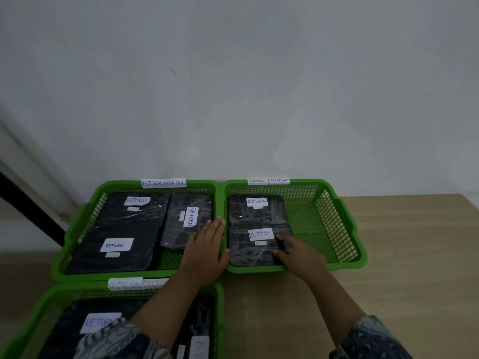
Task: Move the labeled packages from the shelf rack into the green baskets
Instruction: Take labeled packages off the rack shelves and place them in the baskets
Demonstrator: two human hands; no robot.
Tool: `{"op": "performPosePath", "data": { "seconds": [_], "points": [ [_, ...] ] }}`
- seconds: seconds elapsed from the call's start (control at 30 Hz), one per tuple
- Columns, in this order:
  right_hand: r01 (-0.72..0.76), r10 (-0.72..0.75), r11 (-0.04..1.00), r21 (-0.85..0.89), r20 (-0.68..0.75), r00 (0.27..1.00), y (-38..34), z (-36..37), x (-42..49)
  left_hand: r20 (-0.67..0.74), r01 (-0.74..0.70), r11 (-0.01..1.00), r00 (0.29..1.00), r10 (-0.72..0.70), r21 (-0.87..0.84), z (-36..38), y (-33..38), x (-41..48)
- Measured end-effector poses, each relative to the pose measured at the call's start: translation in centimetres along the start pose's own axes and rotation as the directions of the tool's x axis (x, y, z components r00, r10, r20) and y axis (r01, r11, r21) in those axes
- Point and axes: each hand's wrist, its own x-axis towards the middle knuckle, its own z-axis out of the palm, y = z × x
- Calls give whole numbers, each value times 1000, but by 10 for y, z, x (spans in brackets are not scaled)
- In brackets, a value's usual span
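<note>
Three green baskets stand on a wooden table: one at back left (77, 229), one at back right (344, 221), one in front (220, 320). Each holds black wrapped packages with white "RETURN" labels. In the right basket, my right hand (298, 252) grips the near package (248, 251) at its right edge, thumb at the front and fingers on top. A second package (256, 211) lies behind it. My left hand (204, 250) lies flat with straight fingers on the rims between the two back baskets. The shelf rack is out of view.
White paper tags reading "RETURN OVERDUE" sit on the basket rims (163, 183). The right half of the right basket holds nothing. Bare tabletop (414, 255) lies to the right. A grey wall stands right behind the baskets; a dark bar (28, 206) slants at the left.
</note>
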Motion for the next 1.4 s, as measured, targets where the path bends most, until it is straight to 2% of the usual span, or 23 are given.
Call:
{"op": "performPosePath", "data": {
  "seconds": [0.07, 0.17, 0.3, 0.47, 0.63, 0.83, 1.1, 1.23, 1.4],
  "points": [
    [2, -2, 1000, 31, -19, 1000, -3, -1, -6, 34, -16, 998, 999, 14, 60, -7, -1, -1],
    [22, -8, 993, 117, -118, 993, -12, -5, -23, 7, -61, 996, 998, 61, 64, -20, -1, -9],
    [151, -135, 987, 56, -227, 964, -35, -3, -53, -31, -125, 989, 991, 128, 76, -40, -6, -33],
    [206, -208, 978, -33, -244, 947, -79, 15, -100, -78, -136, 988, 987, 141, 66, -65, -28, -82],
    [234, -236, 971, -40, -247, 940, -130, 46, -165, -50, -113, 991, 992, 117, 79, -84, -57, -151],
    [262, -283, 957, -126, -201, 938, -193, 98, -243, -47, -184, 979, 981, 189, 92, -103, -92, -251],
    [409, -426, 901, -148, -114, 897, -286, 165, -330, -122, -73, 994, 989, 83, 80, -129, -156, -374],
    [462, -479, 870, -170, -71, 875, -331, 193, -364, -186, 39, 992, 982, -17, 116, -133, -192, -425],
    [575, -581, 804, -149, 5, 814, -382, 223, -387, -186, 192, 971, 969, -164, 142, -141, -240, -472]
  ]
}}
